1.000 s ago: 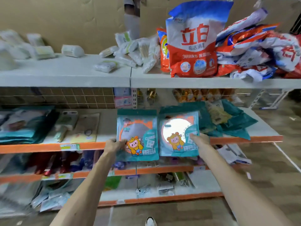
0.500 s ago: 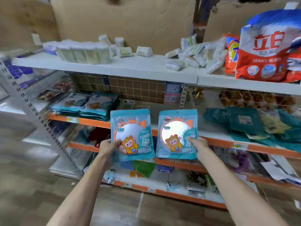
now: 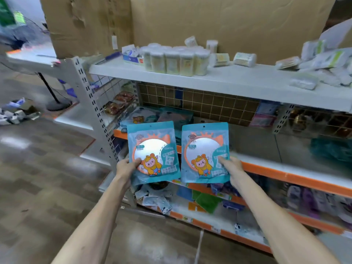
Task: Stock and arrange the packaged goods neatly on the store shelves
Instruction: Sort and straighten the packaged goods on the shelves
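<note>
Both pouches have travelled leftward along the shelving; left grip point(image 3: 128, 167) clamps the left pouch point(image 3: 152, 149), right grip point(image 3: 231, 167) the right pouch point(image 3: 205, 151), upright before the middle shelf point(image 3: 285, 175); carrying step; next, probably laying them squarely on the teal stack point(image 3: 171, 116) behind.

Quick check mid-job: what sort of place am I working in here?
Likely a small retail shop: tiered metal shelves with orange front rails, packaged tubs lined up on top, loose packets on the bottom level.

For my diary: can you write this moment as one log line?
left hand: holds left pouch | right hand: holds right pouch | both: upright, side by side, before orange-edged shelf
</note>
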